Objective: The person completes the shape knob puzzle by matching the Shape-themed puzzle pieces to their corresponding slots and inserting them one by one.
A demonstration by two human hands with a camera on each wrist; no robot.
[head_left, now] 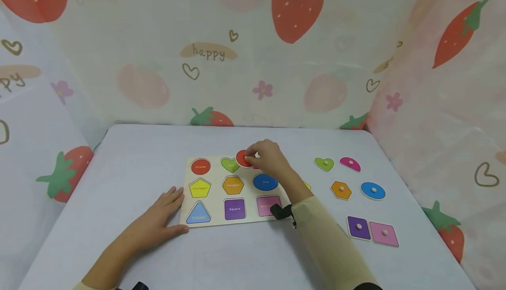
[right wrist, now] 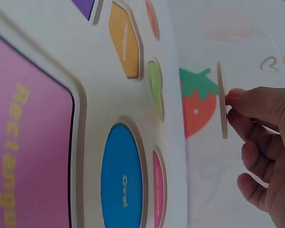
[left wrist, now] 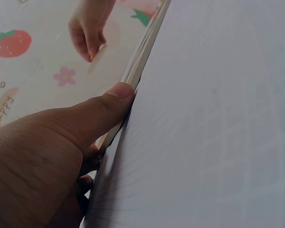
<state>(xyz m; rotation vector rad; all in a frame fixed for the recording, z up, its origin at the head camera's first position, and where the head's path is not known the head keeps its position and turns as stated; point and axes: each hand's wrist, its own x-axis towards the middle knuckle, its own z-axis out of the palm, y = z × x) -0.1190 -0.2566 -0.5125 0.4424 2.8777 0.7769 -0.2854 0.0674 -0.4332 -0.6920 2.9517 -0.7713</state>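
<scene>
Red round piece (head_left: 243, 158), pinched by the right hand (head_left: 266, 156), hangs mid-frame above the puzzle board (head_left: 215, 198); the left hand (head_left: 158, 217) lies flat, fingers straight, steadying the board's lower-left edge.

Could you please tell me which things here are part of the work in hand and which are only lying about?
In hand:
right hand pinching the red round piece
puzzle board
left hand steadying the board's edge

Lying about:
green heart
pink semicircle
orange hexagon
blue oval
purple square
pink rectangle
</scene>
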